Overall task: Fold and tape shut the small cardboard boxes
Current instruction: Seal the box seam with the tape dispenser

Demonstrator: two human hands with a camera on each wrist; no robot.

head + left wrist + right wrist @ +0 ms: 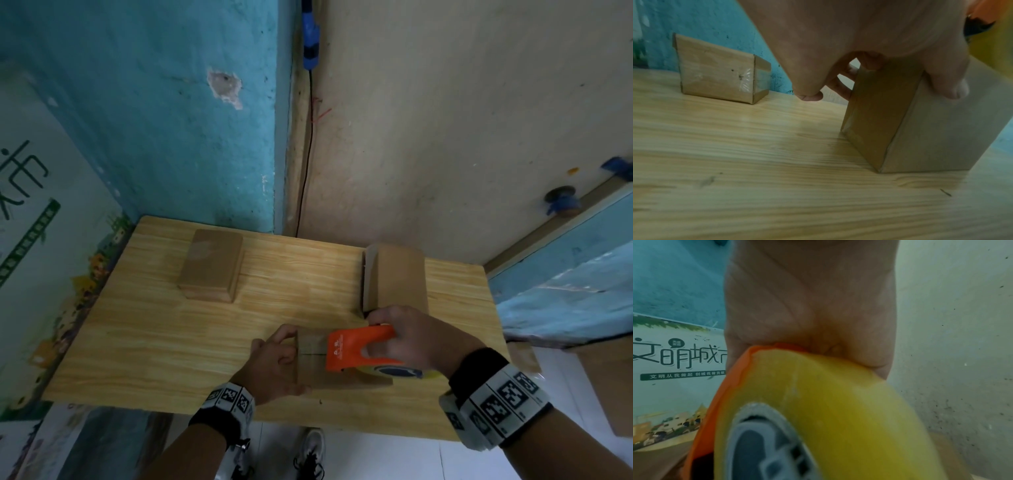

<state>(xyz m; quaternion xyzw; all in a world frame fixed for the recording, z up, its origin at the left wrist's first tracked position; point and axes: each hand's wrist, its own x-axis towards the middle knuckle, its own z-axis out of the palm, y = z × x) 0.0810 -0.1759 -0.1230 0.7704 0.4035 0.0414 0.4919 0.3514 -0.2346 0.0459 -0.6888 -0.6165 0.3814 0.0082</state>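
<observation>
Head view: left hand (274, 363) steadying box (313, 356) upright near front edge of worktop (154, 342), fingers (281, 334) curling over top flaps, likely keeping seam shut for taping. Right hand (407, 337) gripping orange dispenser (356, 347), fingers wrapping handle, pressing tape roll (838, 402) end against box top, probably laying strip across seam. Taped box (212, 269) lying flat far left, likely finished; flat boxes (394, 277) waiting far right. Poster (678, 356) reading "文明城", below "文明从我做起"; dispenser print too small.
</observation>
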